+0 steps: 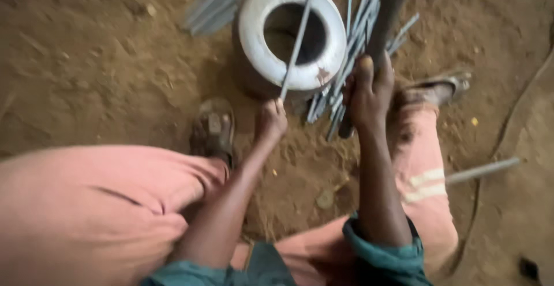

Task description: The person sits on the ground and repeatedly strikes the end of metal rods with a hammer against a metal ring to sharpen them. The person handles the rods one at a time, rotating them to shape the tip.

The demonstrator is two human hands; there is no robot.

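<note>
1. Left hand (270,120) is closed in a fist around the lower end of a thin metal rod (299,35); the rod runs up and across the opening of a thick grey metal ring (253,26) standing on the dirt floor (86,61).
2. Right hand (368,93) is wrapped tight round a dark handle (382,26), thumb up along it; the handle rises to a blurred dark head at the top edge of the frame, kind unclear.
3. A pile of thin grey rods (352,44) lies just right of the ring, partly behind the right hand; more blurred rods (216,0) lie at the ring's upper left.
4. A single rod (485,169) lies on the floor well to the right, beside the right knee.
5. Person wears pinkish trousers (86,205) and teal rolled sleeves (386,251); a sandalled foot (213,130) sits just left of the left hand, the other foot (435,90) just right of the right hand.
</note>
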